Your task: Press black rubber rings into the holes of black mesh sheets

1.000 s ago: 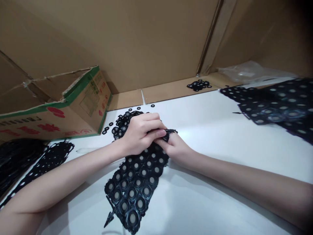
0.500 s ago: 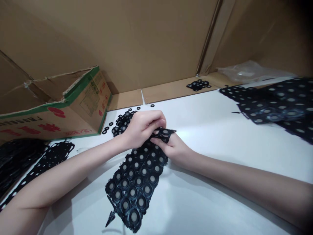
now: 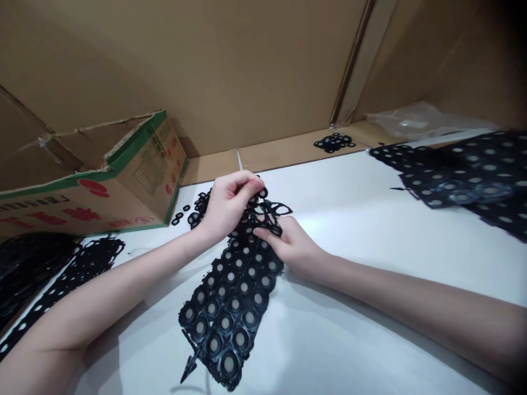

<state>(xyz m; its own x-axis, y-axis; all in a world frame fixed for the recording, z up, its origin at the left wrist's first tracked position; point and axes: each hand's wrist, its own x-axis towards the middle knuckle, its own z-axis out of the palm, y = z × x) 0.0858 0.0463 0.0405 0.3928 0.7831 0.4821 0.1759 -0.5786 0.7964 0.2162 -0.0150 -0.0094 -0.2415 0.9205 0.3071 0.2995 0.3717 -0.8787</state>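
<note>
A black rubber sheet (image 3: pixel 230 307) of moulded rings slants across the white table, its far end raised between my hands. My right hand (image 3: pixel 294 241) pinches that far end, thumb on top, beside a strip of emptied black webbing (image 3: pixel 274 211). Just above it, my left hand (image 3: pixel 233 200) is closed with thumb and forefinger on a small black ring (image 3: pixel 262 193). Behind my left hand lies a pile of loose black rings (image 3: pixel 200 211), partly hidden by the fingers and wrist.
A cardboard box (image 3: pixel 144 175) with green edges stands at the left. Black webbing scraps (image 3: pixel 99 255) lie before it. More ring sheets (image 3: pixel 473 175) are stacked at the right, near a clear plastic bag (image 3: pixel 428 120). A small ring heap (image 3: pixel 334 142) sits at the back.
My left hand has moved up and away from the right hand, with a ring now showing at its fingertips. Open webbing now shows at the sheet's far end. My right hand has barely moved.
</note>
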